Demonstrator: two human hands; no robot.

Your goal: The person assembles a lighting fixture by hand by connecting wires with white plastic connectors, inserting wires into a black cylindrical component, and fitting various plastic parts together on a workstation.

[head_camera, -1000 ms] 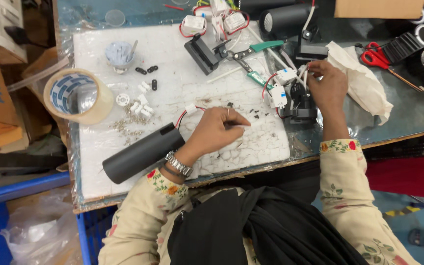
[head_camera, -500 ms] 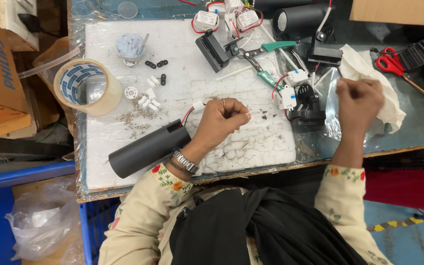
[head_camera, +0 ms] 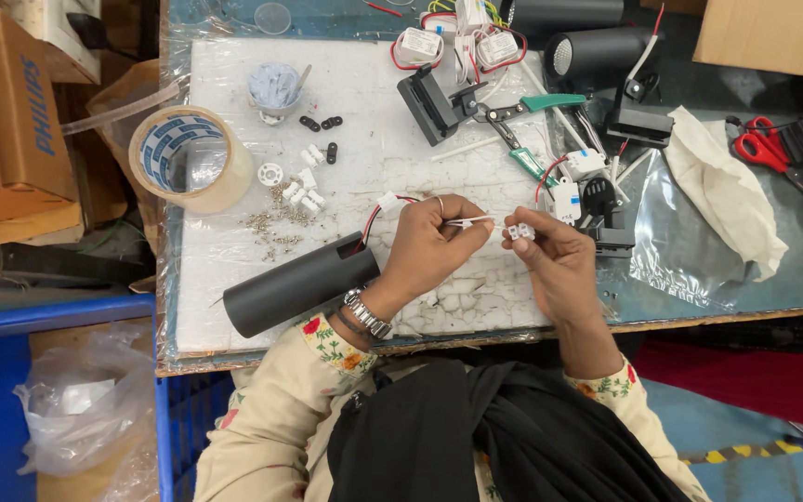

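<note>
- Your left hand [head_camera: 434, 240] pinches thin white wires [head_camera: 472, 222] above the white foam board [head_camera: 234, 74]; red and black leads run to the black cylinder housing [head_camera: 301, 284] beside your wrist
- Your right hand [head_camera: 550, 260] pinches a small white connector block [head_camera: 519, 232], touching the wires; green-handled pliers [head_camera: 536, 125] lie beyond

A small white connector block [head_camera: 519, 231] and thin white wires [head_camera: 469, 222] — held level, just above the table's front edge, near its middle.
</note>
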